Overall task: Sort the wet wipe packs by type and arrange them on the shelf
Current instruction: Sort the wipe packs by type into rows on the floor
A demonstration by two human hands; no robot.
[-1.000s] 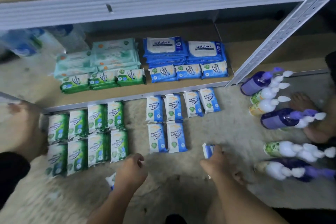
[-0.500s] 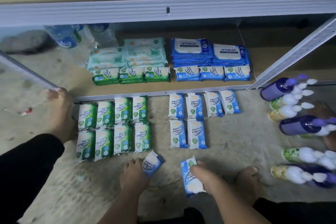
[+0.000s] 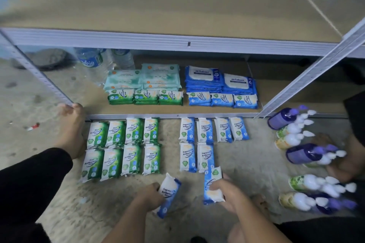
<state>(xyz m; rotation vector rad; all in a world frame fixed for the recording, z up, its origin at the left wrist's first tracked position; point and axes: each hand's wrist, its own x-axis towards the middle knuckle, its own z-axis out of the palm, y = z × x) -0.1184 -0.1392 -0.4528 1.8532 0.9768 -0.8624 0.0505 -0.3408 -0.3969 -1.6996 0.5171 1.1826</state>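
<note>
1. Two blue packs are in hand: the left hand (image 3: 147,196) is closed around one blue pack (image 3: 169,193), tilted; the right hand (image 3: 227,193) grips another blue pack (image 3: 212,185), upright.
2. The blue rows (image 3: 205,140) on the floor lie just ahead, long axes pointing toward the shelf (image 3: 177,111).
3. The free spot sits right of the second row, nearer the right hand, whose pack is already aligned.

A: What do the hands hold?
B: The left hand (image 3: 148,195) grips one blue pack (image 3: 169,193), the right hand (image 3: 227,193) another blue pack (image 3: 212,185), both above the floor (image 3: 246,160).
A: And the rest?
B: Green packs (image 3: 122,148) and blue packs (image 3: 205,138) lie in rows before the shelf (image 3: 94,107); pump bottles (image 3: 308,156) lie to the right.
</note>
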